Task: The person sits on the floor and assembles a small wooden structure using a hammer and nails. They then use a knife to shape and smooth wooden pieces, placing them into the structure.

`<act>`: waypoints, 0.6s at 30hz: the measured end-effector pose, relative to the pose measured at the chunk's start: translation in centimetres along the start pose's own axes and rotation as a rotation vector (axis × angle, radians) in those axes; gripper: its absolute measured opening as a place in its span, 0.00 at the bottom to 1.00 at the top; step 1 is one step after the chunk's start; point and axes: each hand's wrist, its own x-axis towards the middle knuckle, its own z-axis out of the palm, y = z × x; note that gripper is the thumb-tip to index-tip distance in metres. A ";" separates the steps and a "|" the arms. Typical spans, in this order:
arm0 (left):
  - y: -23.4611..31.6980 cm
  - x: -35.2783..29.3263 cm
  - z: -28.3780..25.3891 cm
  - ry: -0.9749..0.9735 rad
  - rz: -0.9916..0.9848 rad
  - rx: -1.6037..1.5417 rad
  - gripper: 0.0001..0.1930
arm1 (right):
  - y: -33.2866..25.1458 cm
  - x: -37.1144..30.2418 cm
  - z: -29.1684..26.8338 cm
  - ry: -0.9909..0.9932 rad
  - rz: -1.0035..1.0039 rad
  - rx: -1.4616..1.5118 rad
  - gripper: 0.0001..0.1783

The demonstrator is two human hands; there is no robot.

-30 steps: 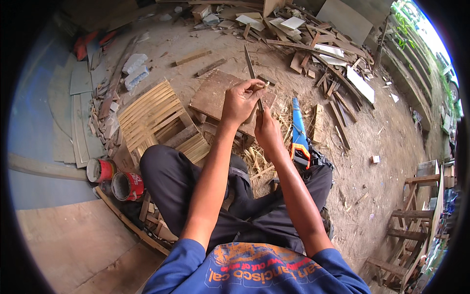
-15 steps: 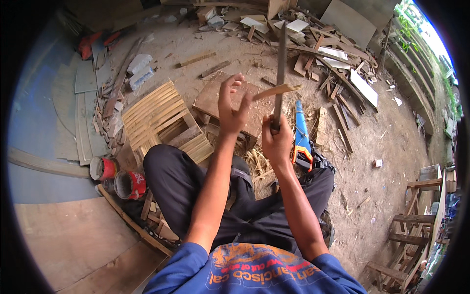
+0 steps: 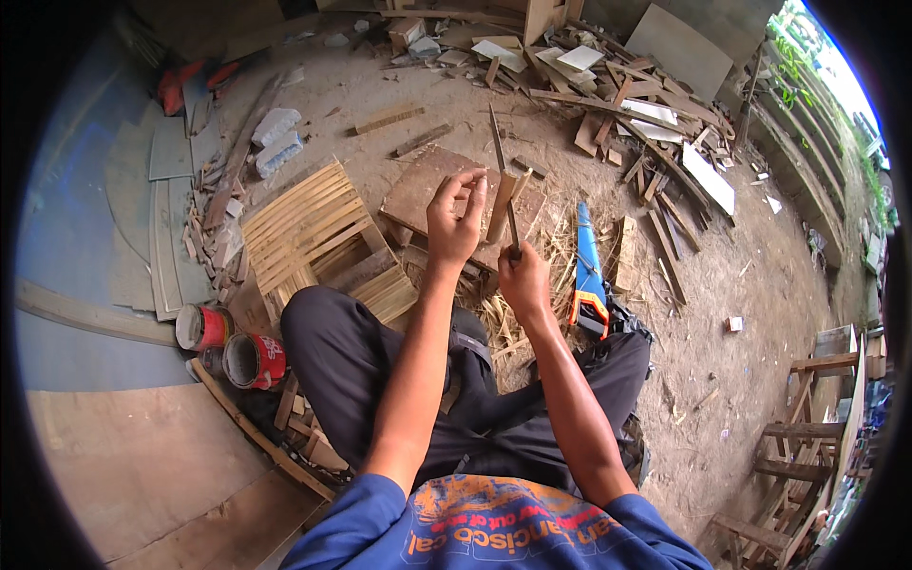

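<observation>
My right hand [image 3: 524,281] is wrapped round the handle end of a long dark-bladed machete [image 3: 498,141], whose blade points away and leans a little left. A short piece of split bamboo [image 3: 499,211] stands roughly upright against the blade, with another pale part of it showing on the blade's right side. Just left of the bamboo, my left hand [image 3: 455,220] is raised with curved fingers and thumb apart; nothing shows in its grasp. Beneath them is a low, worn wooden board [image 3: 410,187]; whether the bamboo touches it I cannot tell.
A slatted bamboo panel [image 3: 309,223] lies left of the board. To the right rests a blue handsaw [image 3: 589,256] with an orange-edged handle, among shavings [image 3: 559,249]. Two red cans [image 3: 255,361] stand by my left knee. Scrap wood [image 3: 655,104] is heaped at the far right.
The machete has swung from nearly upright to a left lean and dropped lower. The bamboo has turned from sideways to roughly upright against it. My left hand's fingers have curled slightly.
</observation>
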 end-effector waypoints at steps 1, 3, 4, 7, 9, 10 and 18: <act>0.6 0.1 0.2 0.020 -0.054 -0.071 0.11 | -0.4 0.2 -0.5 0.013 -0.024 0.046 0.09; -0.2 0.4 -0.4 0.081 -0.103 -0.147 0.11 | -3.4 0.0 -1.8 0.098 -0.178 0.069 0.09; -0.6 0.1 -0.3 0.107 -0.141 -0.192 0.11 | -5.0 -0.1 -2.9 0.141 -0.241 0.092 0.09; -1.5 0.0 -0.7 0.153 -0.255 -0.272 0.10 | -7.7 -0.1 -3.9 0.205 -0.318 0.134 0.07; -2.7 -0.1 -1.2 0.157 -0.253 -0.239 0.10 | -6.8 -0.3 -3.1 0.164 -0.281 0.110 0.07; -2.6 0.0 -0.8 0.155 -0.254 -0.252 0.10 | -4.2 -0.3 -1.9 0.124 -0.216 0.091 0.07; -1.9 0.1 0.0 0.123 -0.259 -0.218 0.10 | 1.7 0.2 -0.6 -0.056 0.025 -0.069 0.10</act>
